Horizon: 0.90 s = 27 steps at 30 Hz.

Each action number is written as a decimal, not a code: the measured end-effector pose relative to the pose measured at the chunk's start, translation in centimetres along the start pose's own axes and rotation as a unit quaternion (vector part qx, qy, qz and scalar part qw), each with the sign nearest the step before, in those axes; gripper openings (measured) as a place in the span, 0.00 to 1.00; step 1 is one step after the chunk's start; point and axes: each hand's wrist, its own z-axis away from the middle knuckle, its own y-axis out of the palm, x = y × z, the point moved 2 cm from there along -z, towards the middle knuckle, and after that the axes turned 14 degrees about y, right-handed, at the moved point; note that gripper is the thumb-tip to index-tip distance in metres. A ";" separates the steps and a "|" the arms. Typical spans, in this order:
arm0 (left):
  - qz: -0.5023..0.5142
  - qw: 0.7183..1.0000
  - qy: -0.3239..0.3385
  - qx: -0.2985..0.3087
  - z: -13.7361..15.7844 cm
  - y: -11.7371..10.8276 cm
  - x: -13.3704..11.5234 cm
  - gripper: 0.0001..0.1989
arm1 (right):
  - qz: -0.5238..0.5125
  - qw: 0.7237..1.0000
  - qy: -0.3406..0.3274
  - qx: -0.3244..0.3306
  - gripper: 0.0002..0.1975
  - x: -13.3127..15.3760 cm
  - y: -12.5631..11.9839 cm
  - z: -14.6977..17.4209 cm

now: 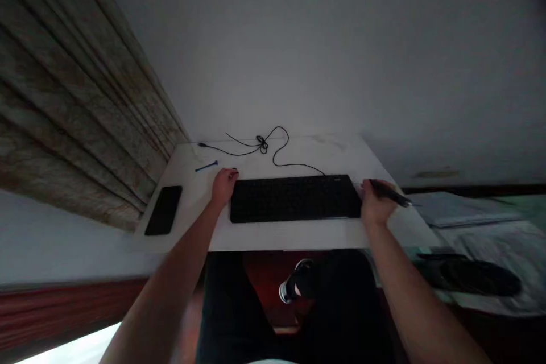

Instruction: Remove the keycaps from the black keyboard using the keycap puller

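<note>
A black keyboard (294,198) lies flat on the white desk, its cable (281,151) running off the back edge in a loose loop with a tied bundle. My left hand (224,186) is at the keyboard's back left corner, fingers pinched by a small dark thing (235,170) too small to name. At the right end of the keyboard, my right hand (376,205) is closed around a dark slim tool with a thin tip (394,195) pointing right; its exact kind is unclear. Whether either hand touches the keyboard is hard to tell.
A small blue tool (207,166) rests behind my left hand. On the desk's left side lies a black phone (164,210). Curtains (85,85) hang along the left, and a wall (298,51) stands behind the white desk (277,236). A dark object (473,276) sits at right, lower down.
</note>
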 end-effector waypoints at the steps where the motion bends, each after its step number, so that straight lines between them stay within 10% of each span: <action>1: -0.014 1.000 0.014 0.019 -0.6 0.0 0.0 0.14 | 0.003 1.000 -0.010 0.003 0.22 0.3 0.0 0.0; 10: -0.008 1.000 -0.003 -0.003 -3.1 -0.1 -0.2 0.16 | 0.063 0.996 -0.042 0.039 0.17 1.3 0.0 0.4; 27: 0.174 0.984 0.025 -0.040 2.9 0.4 -3.8 0.07 | 0.119 0.990 -0.060 0.043 0.16 1.0 0.3 0.0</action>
